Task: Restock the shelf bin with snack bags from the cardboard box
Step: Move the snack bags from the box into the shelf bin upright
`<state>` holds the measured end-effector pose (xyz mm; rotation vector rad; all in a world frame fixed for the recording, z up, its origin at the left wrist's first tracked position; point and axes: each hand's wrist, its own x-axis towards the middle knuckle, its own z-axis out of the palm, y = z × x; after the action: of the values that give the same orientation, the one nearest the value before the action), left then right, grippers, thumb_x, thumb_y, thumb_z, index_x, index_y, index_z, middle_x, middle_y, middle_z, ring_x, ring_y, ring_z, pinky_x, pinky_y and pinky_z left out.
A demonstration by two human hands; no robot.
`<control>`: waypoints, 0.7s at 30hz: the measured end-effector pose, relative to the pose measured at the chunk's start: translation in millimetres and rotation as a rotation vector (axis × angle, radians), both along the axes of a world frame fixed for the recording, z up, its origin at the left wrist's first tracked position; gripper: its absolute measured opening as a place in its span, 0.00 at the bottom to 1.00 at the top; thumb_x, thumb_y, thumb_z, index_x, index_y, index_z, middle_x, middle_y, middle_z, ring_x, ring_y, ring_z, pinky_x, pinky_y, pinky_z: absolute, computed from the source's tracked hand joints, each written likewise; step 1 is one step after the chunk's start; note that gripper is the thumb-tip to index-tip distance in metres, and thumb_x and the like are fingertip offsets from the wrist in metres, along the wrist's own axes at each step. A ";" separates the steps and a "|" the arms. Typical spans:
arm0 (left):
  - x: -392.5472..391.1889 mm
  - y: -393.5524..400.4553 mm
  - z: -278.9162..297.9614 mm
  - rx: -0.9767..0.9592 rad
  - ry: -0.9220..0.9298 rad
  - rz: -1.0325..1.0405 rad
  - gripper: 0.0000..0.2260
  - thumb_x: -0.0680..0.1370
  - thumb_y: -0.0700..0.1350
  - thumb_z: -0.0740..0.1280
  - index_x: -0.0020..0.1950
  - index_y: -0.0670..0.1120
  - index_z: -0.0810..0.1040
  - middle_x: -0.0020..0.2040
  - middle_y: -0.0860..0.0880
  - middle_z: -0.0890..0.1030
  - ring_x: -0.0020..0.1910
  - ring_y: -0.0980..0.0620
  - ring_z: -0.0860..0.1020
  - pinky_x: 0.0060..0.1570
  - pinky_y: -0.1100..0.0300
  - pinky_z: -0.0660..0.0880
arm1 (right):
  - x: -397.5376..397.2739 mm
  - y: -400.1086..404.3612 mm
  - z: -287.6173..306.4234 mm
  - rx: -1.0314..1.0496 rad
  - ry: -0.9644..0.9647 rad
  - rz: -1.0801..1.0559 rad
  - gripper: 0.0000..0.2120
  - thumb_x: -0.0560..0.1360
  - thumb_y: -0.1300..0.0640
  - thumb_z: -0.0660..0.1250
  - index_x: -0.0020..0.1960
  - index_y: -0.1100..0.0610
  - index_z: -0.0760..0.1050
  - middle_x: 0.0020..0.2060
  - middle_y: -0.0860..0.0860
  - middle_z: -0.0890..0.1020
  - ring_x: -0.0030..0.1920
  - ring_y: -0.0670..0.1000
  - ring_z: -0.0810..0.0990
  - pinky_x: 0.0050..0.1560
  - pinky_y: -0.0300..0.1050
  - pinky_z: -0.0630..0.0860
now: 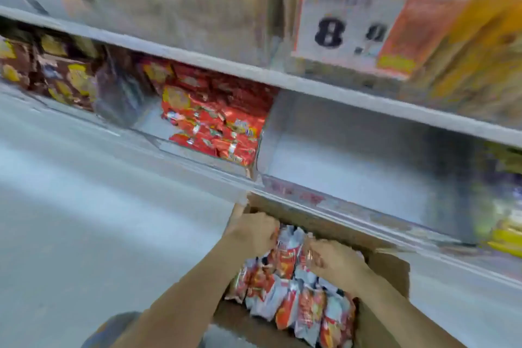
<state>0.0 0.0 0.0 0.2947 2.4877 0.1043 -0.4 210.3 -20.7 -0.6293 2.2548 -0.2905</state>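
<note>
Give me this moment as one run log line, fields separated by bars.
phase: grasping | left hand: on bags | right hand: on bags | box: under shelf | bin: no bags seen

A cardboard box (387, 268) sits low in front of the shelf (353, 215), its far end tucked under the shelf's front edge. Snack bags (299, 299) fill the box. Both hands reach into it: the left hand (250, 232) at the far left corner, the right hand (333, 260) just to its right, with a bunch of bags between them. On the shelf above, a bin (353, 167) lies behind the box; packets (214, 124) lie left of it. A price sign (350, 28) hangs higher up.
</note>
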 end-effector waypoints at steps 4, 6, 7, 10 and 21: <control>-2.1 11.4 -67.1 0.028 -0.084 0.027 0.11 0.79 0.40 0.58 0.56 0.41 0.77 0.54 0.41 0.80 0.55 0.42 0.77 0.52 0.52 0.73 | -4.3 -6.4 -69.6 0.018 -0.020 0.034 0.15 0.78 0.47 0.60 0.62 0.50 0.68 0.55 0.51 0.78 0.53 0.53 0.79 0.48 0.51 0.76; -0.8 17.3 -98.6 0.039 -0.089 0.049 0.12 0.80 0.40 0.57 0.59 0.41 0.77 0.57 0.42 0.78 0.58 0.42 0.76 0.54 0.51 0.72 | -5.1 -8.9 -98.6 0.015 -0.016 0.020 0.14 0.77 0.47 0.61 0.60 0.50 0.68 0.54 0.51 0.78 0.52 0.53 0.78 0.49 0.51 0.77; 0.4 18.5 -113.0 0.069 -0.078 0.059 0.12 0.79 0.41 0.58 0.58 0.42 0.77 0.58 0.42 0.78 0.58 0.42 0.76 0.54 0.51 0.73 | -4.7 -8.4 -112.7 0.006 0.007 0.007 0.14 0.77 0.47 0.61 0.60 0.51 0.68 0.53 0.51 0.78 0.52 0.53 0.78 0.49 0.52 0.77; 8.9 23.1 -142.1 0.101 -0.039 0.108 0.10 0.79 0.42 0.59 0.56 0.43 0.77 0.58 0.42 0.76 0.57 0.42 0.76 0.52 0.53 0.74 | 1.2 -8.9 -135.5 -0.023 0.056 -0.071 0.14 0.77 0.49 0.62 0.60 0.52 0.69 0.52 0.51 0.79 0.51 0.53 0.78 0.49 0.53 0.77; 109.1 34.9 -121.2 0.304 0.100 0.396 0.07 0.76 0.45 0.63 0.52 0.47 0.78 0.50 0.45 0.81 0.50 0.45 0.78 0.51 0.49 0.77 | 102.5 30.3 -113.1 -0.409 0.102 -0.743 0.06 0.78 0.60 0.64 0.54 0.57 0.71 0.40 0.50 0.76 0.37 0.47 0.74 0.40 0.42 0.74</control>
<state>109.1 34.9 -121.2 -0.0769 2.5957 0.6474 102.1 240.6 -133.7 0.0350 2.4684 -1.1218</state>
